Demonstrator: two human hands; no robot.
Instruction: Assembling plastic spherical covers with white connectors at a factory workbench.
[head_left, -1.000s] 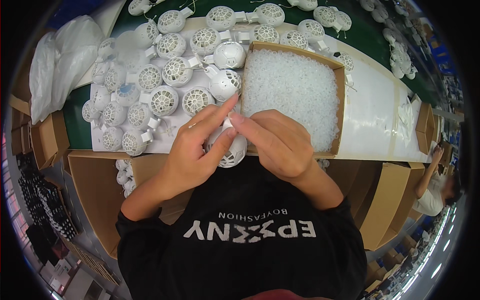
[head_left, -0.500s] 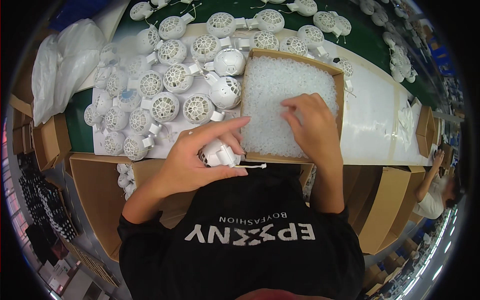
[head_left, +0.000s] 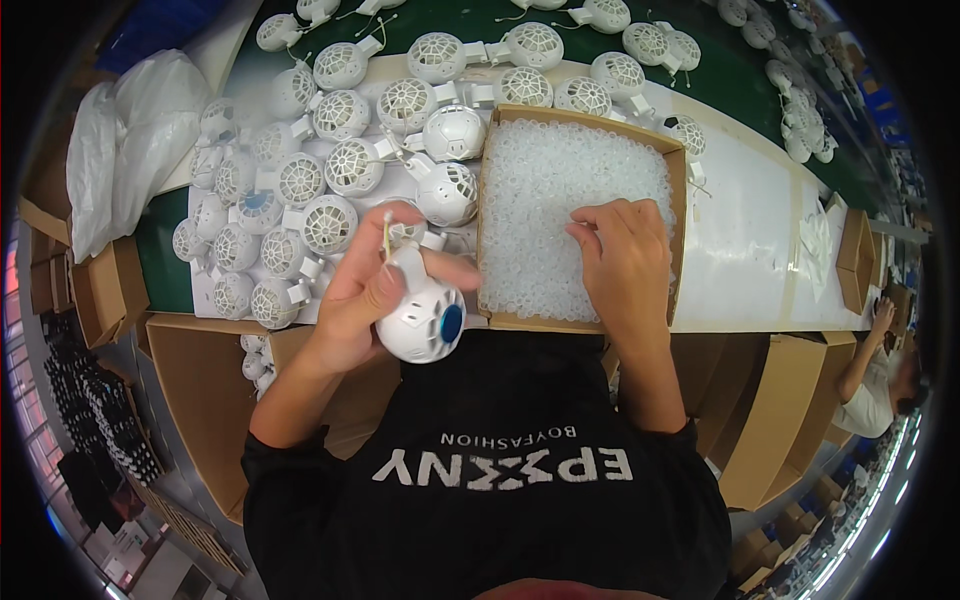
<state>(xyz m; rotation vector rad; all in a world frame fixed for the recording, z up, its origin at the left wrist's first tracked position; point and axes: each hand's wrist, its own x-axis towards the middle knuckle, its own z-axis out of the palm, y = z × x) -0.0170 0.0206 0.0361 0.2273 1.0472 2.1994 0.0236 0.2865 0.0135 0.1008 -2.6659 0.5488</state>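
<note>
My left hand (head_left: 352, 290) grips a white ball-shaped plastic housing (head_left: 415, 335), with thumb and fingers around its short neck. A round blue disc now faces right on the housing, and a thin wire with a small white connector (head_left: 388, 222) stands up from the neck. My right hand (head_left: 628, 250) is above a shallow cardboard box (head_left: 680, 200) full of small clear plastic pieces (head_left: 535, 200). Its fingers are curled, with the tips drawn together near the thumb; whatever may be between them is too small to make out.
Many similar white housings (head_left: 328, 222) with grilles crowd the table left of the box and behind it. A clear plastic bag (head_left: 130, 140) lies at the far left. Open cartons (head_left: 205, 400) stand below the table's front edge. Another person (head_left: 870, 395) is at the right.
My left hand has turned the housing so the blue disc shows and the wire points up. The fingers of my right hand have drawn together over the box.
</note>
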